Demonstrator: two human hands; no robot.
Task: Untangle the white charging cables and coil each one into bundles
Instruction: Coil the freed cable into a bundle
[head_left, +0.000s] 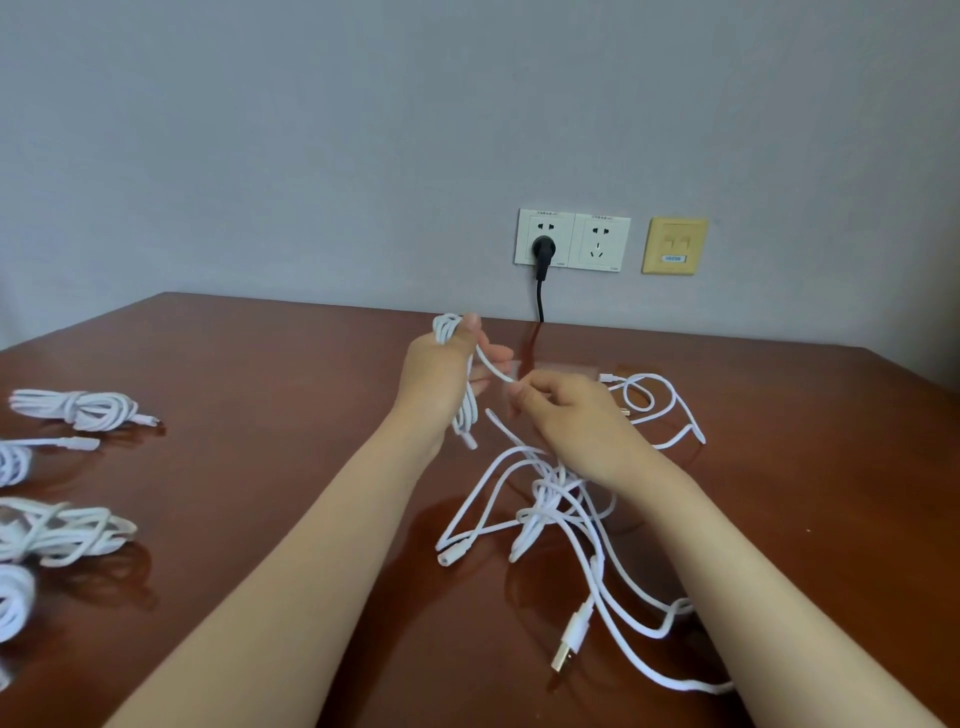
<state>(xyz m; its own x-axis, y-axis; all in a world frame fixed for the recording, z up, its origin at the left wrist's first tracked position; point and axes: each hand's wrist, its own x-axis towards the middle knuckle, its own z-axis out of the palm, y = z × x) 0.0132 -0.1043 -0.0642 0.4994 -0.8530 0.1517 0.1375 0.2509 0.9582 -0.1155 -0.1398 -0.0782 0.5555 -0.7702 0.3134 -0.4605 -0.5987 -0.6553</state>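
My left hand (444, 371) grips a looped white cable coil (447, 330); its loops stick out above my thumb and hang below my palm to about the wrist. My right hand (566, 402) pinches the free strand of that same cable (493, 369) just right of the left hand. Both hands are raised over the brown table (291, 374). Under my right forearm lies a tangle of white cables (550, 499), with a USB plug (569, 649) pointing toward me. Another loose white cable (660, 400) curls beyond my right hand.
Several coiled white bundles lie along the table's left side, one at the back left (78, 408) and one nearer (57, 532). Wall sockets (571, 240) with a black plug (541, 249) and a yellow data plate (674, 245) sit behind the table's far edge.
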